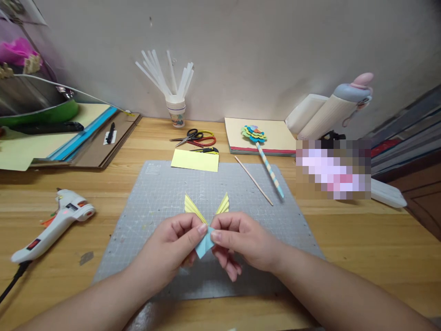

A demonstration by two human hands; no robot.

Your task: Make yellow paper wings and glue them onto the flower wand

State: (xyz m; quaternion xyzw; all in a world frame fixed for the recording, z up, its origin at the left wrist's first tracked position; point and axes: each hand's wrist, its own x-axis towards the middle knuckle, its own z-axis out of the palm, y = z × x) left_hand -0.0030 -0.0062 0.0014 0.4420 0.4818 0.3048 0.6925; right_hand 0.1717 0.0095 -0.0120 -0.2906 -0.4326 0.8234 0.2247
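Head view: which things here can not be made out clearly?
1. Folded paper: head view, its middle is covered by the left hand and the right hand pinching it.
2. Pixelated patch at the right: head view, the mosaic hides whatever lies there.
3. Glue gun: its cord is cut off by the left edge.
4. Paper cup: its print is too small to read.
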